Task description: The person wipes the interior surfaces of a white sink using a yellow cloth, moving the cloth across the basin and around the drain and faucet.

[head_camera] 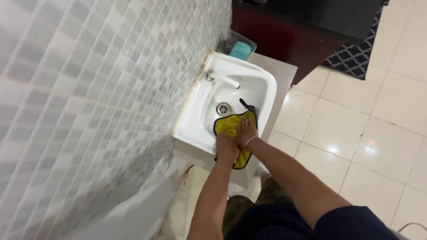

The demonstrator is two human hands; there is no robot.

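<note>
Head view: both hands flat on yellow cloth (231, 126) draped over sink (240, 73) front rim — left hand (227, 146) nearer body, right hand (246, 131) further in twd drain (223, 107), neither gripping.

The scene is evenly and fairly brightly lit by soft indoor light. Small bright glare spots sit on the glossy floor tiles (347, 133) at the right, showing light coming from overhead. The white sink (231, 95) is close to overexposed, with little detail on its rim. The dark cabinet (307, 26) at the top is murky and underexposed. The tiled wall (89, 98) at the left is soft and smeared toward the near corner, with stretched tile lines from wide-angle distortion. The view is tilted. Shadows are weak, only a faint one under the sink.
</note>
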